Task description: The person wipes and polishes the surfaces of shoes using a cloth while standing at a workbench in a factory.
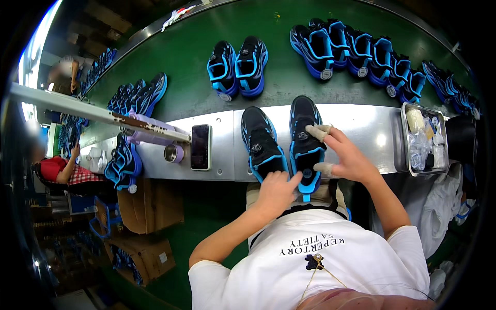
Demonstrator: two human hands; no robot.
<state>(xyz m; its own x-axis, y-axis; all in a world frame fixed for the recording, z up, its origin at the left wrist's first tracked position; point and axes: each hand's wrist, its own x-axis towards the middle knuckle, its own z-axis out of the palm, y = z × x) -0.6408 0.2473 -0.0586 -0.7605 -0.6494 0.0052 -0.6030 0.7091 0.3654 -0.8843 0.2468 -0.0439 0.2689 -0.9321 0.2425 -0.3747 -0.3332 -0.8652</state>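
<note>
Two black sneakers with bright blue lining and soles stand side by side on the metal ledge before me, toes pointing away. My left hand point(279, 193) is closed over the heel of the left sneaker point(262, 142), its thumb reaching across to the heel of the right one; the hand hides part of both collars. Over the right sneaker point(305, 124), my right hand point(349, 155) is spread, with pale finger covers on the thumb and some fingertips. Its fingers reach the tongue area, while the thumb hovers beside the collar.
Beyond the ledge, a green belt carries another sneaker pair point(237, 67) and a row of sneakers point(356, 51). A metal tray point(405, 139) of small packets sits at right. Left lie a phone point(201, 147), a cup point(174, 153) and a metal bar point(98, 109). Two people work farther left.
</note>
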